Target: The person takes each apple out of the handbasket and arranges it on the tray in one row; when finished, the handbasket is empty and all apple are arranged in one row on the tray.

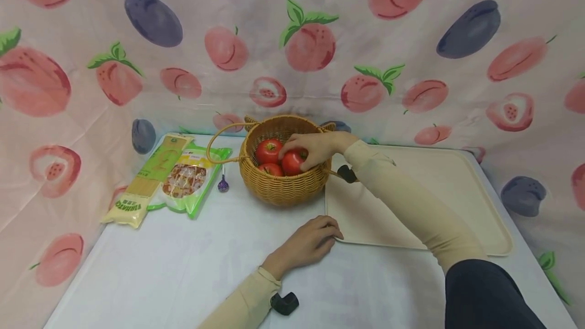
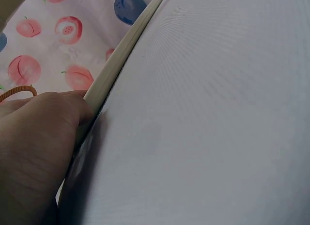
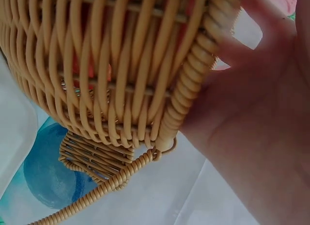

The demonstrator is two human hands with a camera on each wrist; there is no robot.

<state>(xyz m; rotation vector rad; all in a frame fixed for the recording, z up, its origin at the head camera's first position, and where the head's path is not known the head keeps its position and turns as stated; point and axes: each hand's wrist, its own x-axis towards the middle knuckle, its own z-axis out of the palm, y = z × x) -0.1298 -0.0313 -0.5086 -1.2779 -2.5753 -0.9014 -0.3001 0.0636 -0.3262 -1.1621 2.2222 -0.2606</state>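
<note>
Holding one round red fruit (image 1: 291, 164), stem end up, in right hand (image 1: 315, 147) inside wicker basket (image 1: 285, 189) beside two others (image 1: 267, 151), touching near-left corner of cream tray (image 1: 439, 182) with left hand (image 1: 303, 242) (can't tell if gripping), plus one purple lollipop (image 1: 223, 186) and two packs (image 1: 187, 182), lettering too blurry to read surely, leftward on bench (image 1: 183, 268).

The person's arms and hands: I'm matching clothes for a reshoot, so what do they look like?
The left hand and right hand are ungloved. Pale beige sleeves run up from both, with a small black piece showing beside each; a dark sleeve covers the right one higher up.
</note>
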